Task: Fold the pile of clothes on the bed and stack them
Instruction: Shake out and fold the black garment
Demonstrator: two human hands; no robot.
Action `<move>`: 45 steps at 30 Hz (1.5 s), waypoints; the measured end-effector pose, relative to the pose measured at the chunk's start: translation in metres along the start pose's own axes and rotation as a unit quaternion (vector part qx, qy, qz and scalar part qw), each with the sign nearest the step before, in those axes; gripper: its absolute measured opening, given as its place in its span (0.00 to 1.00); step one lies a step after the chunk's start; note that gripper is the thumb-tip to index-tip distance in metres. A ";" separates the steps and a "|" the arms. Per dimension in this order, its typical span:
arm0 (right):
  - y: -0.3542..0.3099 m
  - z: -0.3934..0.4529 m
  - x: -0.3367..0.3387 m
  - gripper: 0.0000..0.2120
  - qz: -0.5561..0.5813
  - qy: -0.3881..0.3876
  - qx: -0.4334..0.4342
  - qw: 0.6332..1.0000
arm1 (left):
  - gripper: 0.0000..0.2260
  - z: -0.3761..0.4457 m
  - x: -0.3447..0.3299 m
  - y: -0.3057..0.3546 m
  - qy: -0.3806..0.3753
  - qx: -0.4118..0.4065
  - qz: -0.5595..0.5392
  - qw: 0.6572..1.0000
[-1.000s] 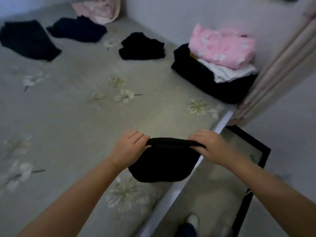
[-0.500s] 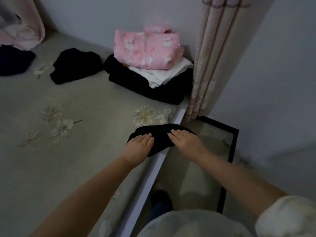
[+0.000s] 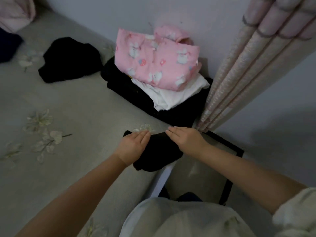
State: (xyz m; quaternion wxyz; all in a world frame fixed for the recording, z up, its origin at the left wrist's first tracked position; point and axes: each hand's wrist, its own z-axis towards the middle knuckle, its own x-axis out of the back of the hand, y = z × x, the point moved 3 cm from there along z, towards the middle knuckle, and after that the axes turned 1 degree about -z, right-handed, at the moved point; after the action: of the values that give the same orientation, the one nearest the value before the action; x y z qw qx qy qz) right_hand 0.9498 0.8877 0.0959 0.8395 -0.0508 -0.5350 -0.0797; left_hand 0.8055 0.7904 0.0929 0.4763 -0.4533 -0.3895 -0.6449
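Observation:
A small folded black garment lies at the bed's near right edge, partly over the rim. My left hand lies flat on its left side with straight fingers. My right hand presses flat on its right side. Just beyond stands the stack of folded clothes: a pink printed garment on top, a white one under it and a black one at the bottom.
A crumpled black garment lies left of the stack on the grey flowered bed sheet. Another dark garment shows at the left edge. A pink curtain hangs right of the stack. A black-framed panel stands beside the bed.
Both hands held the black garment up by its top edge; they have laid it down at the bed's edge and now press flat on it. The view has swung right, nearer the stack.

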 end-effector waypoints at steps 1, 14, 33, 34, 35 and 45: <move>0.006 0.023 -0.001 0.16 0.023 0.002 0.012 1.000 | 0.23 0.003 0.009 -0.017 0.001 0.013 0.013 1.000; 0.103 0.342 0.003 0.18 0.099 0.081 0.288 0.949 | 0.16 0.097 0.147 -0.189 0.088 0.188 0.336 0.919; 0.369 0.170 -0.046 0.30 0.043 -0.164 0.282 0.944 | 0.17 0.321 -0.063 -0.088 -0.059 0.193 0.100 0.974; 0.372 0.159 -0.050 0.30 0.047 -0.169 0.269 0.947 | 0.16 0.323 -0.072 -0.080 -0.074 0.191 0.075 0.976; 0.373 0.150 -0.052 0.29 0.050 -0.173 0.258 0.949 | 0.15 0.323 -0.076 -0.075 -0.059 0.189 0.060 0.978; 0.354 0.138 -0.076 0.28 0.023 -0.321 0.047 0.945 | 0.29 0.266 -0.118 -0.110 -0.082 0.556 -0.095 0.822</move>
State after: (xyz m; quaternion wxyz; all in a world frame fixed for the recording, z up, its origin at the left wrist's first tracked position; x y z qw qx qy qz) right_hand 0.8622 1.2651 0.0852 0.6260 -0.0467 -0.7783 -0.0142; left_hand 0.7715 1.0964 0.0482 0.5502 -0.1236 -0.7608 -0.3211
